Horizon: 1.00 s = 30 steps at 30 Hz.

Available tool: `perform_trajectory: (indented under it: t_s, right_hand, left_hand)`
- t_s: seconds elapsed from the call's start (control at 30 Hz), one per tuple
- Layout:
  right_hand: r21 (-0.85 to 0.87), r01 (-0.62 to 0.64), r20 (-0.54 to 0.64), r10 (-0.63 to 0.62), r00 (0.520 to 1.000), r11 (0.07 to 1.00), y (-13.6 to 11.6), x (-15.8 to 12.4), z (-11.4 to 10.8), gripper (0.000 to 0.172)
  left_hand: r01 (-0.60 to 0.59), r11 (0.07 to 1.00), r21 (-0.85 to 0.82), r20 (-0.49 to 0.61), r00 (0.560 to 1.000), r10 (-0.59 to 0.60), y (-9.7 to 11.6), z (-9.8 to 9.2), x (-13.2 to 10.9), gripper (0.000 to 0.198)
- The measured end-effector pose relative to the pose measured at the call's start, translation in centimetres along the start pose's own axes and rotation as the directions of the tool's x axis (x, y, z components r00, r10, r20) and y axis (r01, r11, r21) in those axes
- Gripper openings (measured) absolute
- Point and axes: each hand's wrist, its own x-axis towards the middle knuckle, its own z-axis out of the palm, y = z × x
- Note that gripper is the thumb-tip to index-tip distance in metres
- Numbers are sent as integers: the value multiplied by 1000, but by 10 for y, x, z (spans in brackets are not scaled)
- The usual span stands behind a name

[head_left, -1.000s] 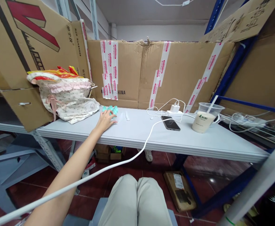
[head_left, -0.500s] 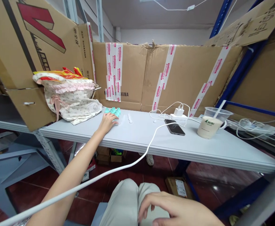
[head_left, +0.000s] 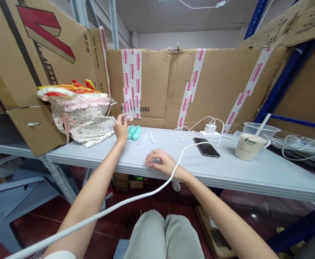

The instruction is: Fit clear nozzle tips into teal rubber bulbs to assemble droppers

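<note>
My left hand (head_left: 121,127) is raised above the table's back left, its fingertips pinched on a small translucent piece (head_left: 129,118) whose kind I cannot make out. Just right of that wrist stands a cluster of teal round-bodied pieces with open tops (head_left: 134,133), partly hidden by the hand. A clear plastic piece (head_left: 143,139) and a knobbly white strip (head_left: 152,138) lie to the right of the cluster. Over the table's front edge, my right hand (head_left: 164,162) has loosely curved fingers, apart from the thumb, and nothing shows in it.
A floral cloth bag (head_left: 84,118) sits at the left. On the right are a phone (head_left: 207,148), a white charger (head_left: 210,128) with cables and a cup with a straw (head_left: 250,142). A thick white cable (head_left: 135,196) crosses before my arms. Cardboard walls (head_left: 157,82) close the back.
My left hand has lifted from beside the teal pieces and now holds the small translucent piece. My right hand has moved from over my lap up and forward to the table edge.
</note>
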Motion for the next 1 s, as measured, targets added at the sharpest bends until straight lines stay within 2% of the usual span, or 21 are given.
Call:
perform_trajectory:
  t_s: [0.07,0.17,0.27,0.37,0.5,0.63,0.87,1.0]
  right_hand:
    - [-182,-58,-115,37,993,982,31,35,-3,13]
    - [-423,-192,-213,109,971,885,73,77,-5,11]
    - [-542,-222,-236,107,966,810,101,103,3,10]
    - [-595,-207,-220,90,971,777,116,114,15,11]
    - [-657,-133,-140,54,989,742,119,114,22,12]
    - [-712,-69,-100,-4,995,698,115,114,25,13]
    - [-826,13,-39,-79,996,563,107,118,34,20]
    - [-819,19,-68,-129,989,574,100,116,28,19]
  left_hand:
    - [-26,999,25,-15,1000,27,-1,16,10,29]
    - [-157,984,89,-8,987,158,-4,33,12,25]
    - [-249,965,80,-21,968,251,-5,40,4,25]
    - [-298,953,50,-53,952,301,-1,40,-3,27]
    - [-319,947,41,16,948,319,3,38,-6,29]
    - [-275,958,78,-24,960,278,1,37,-5,30]
    - [-313,943,111,2,949,314,0,37,-7,31]
    - [-330,936,124,21,944,330,-1,36,-8,30]
